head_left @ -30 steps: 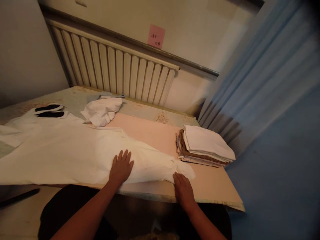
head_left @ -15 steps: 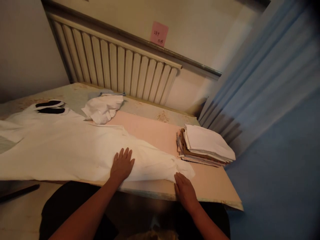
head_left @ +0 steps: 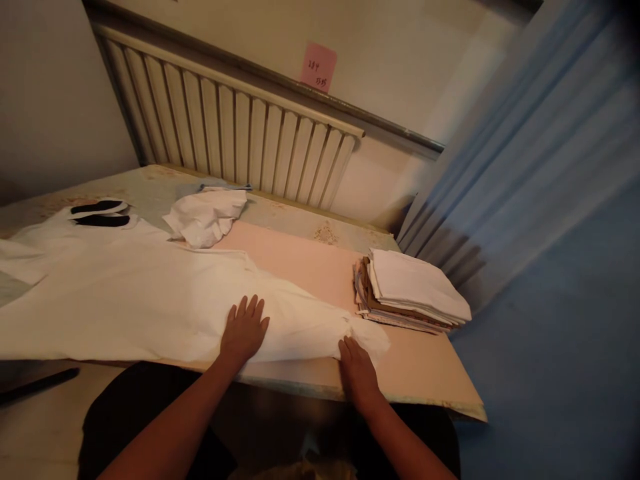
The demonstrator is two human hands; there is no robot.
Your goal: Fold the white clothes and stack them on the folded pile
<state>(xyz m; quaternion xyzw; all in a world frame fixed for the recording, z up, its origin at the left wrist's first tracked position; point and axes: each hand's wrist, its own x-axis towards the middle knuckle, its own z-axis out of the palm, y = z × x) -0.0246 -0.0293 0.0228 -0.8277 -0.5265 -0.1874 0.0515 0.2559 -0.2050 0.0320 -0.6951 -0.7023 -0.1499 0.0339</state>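
A white garment lies spread over the table, its sleeve stretching to the right across a pink board. My left hand rests flat on the garment where the sleeve begins, fingers spread, holding nothing. Near the cuff end, my right hand touches the sleeve's near edge. Its fingers are extended and lie on the cloth, with the thumb side partly hidden. Two black strips show at the garment's upper left part.
A stack of folded cloths sits at the board's right end. Behind the sleeve lies a crumpled white cloth. A radiator runs along the wall under a pink note. Blue curtains hang at the right.
My right hand has slid a little to the left along the sleeve's near edge. My left hand and the garment look the same.
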